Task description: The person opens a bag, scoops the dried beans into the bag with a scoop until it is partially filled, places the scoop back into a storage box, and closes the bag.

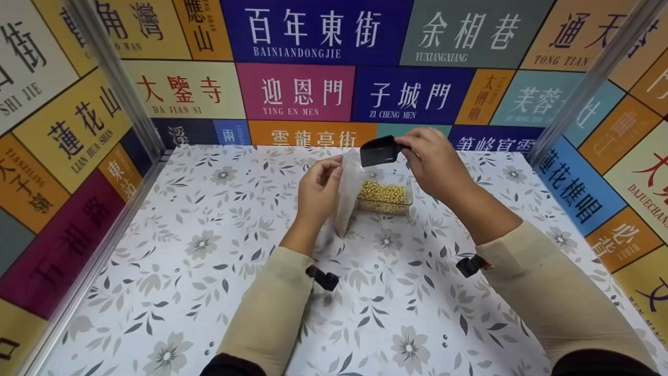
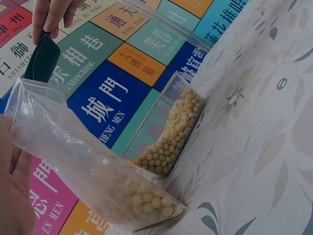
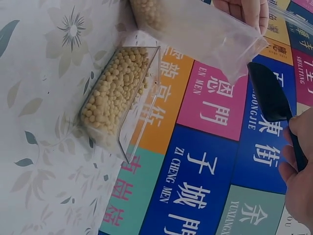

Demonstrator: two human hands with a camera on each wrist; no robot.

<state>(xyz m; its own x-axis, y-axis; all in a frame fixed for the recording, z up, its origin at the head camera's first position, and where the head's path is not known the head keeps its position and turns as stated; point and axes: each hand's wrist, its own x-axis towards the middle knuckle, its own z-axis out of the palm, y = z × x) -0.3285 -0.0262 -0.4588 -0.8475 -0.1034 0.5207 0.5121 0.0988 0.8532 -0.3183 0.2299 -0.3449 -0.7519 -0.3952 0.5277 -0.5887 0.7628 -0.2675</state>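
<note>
My left hand (image 1: 317, 193) pinches the upper edge of a clear plastic bag (image 1: 347, 193), which stands on the table. Soybeans (image 2: 149, 203) lie in the bottom of the bag, as the left wrist view shows. In my right hand (image 1: 436, 159) is the handle of a black scoop (image 1: 380, 151); its blade is tilted at the bag's mouth. No beans show on the part of the blade in view. Just right of the bag sits a clear rectangular container (image 3: 139, 125) partly filled with soybeans (image 3: 115, 85).
A white tablecloth (image 1: 250, 292) with grey flowers and leaves covers the table. Printed panels (image 1: 318, 31) with Chinese place names rise behind and at both sides, with metal posts (image 1: 112, 83) at the corners. Small black wrist devices (image 1: 322, 278) sit on the sleeves.
</note>
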